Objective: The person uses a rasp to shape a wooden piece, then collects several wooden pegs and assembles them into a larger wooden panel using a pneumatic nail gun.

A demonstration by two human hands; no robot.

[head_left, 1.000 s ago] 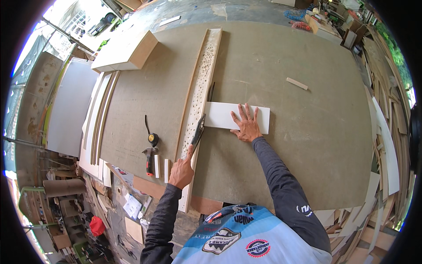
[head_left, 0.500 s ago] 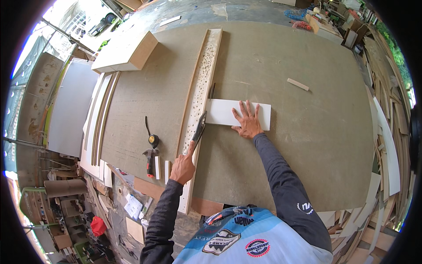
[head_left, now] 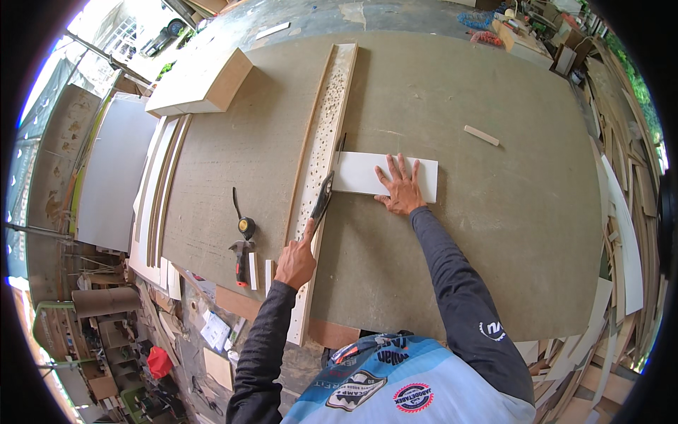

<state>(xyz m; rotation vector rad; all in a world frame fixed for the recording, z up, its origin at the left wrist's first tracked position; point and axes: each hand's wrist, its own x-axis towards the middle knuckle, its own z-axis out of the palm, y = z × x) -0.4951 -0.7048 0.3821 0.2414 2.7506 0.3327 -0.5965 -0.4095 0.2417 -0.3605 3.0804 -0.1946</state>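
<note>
Left hand: grip clamped on black tool (forefinger extended)
Right hand: grip spread apart on white board

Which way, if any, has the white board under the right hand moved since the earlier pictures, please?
Yes, the white board has slid farther away, judged against the long hole-dotted strip, toward its far end.
</note>
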